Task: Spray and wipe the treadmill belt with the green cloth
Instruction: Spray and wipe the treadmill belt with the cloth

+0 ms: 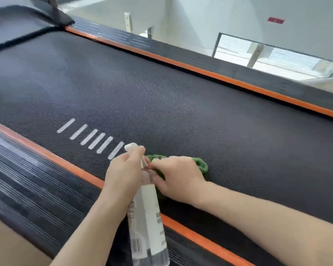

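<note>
Head view: you lean over the belt [161, 96], dark textured surface running diagonally across frame. Orange strips [215, 72] line both long edges, and a ribbed black side rail [33, 181] lies outside the near one. A row of white dashes [92, 139] is printed on the belt near the near edge; your left hand [126, 170] and the sprayer head cover the end of that row.

Your left hand grips the neck of the bottle [148, 217], fingers curled round it just under the white nozzle [131, 146]. The bottle is tilted, nozzle toward the belt, base toward you, and it crosses over the near orange strip. It is clear plastic with a white label and a barcode; you cannot tell the liquid level from this frame.

Your right hand [178, 175] presses the cloth [201, 164] flat on the belt, fingers bent over it. The cloth is green, bunched, mostly hidden under the hand; only its far edge and a bit beside the bottle show. Both hands sit close together, the right fingertips right next to the bottle neck.

Beyond the far rail, a white wall, a small red sign [275, 20] and a window [277, 54] with light outside. At top left, the black motor hood [17, 20] meets the belt.
</note>
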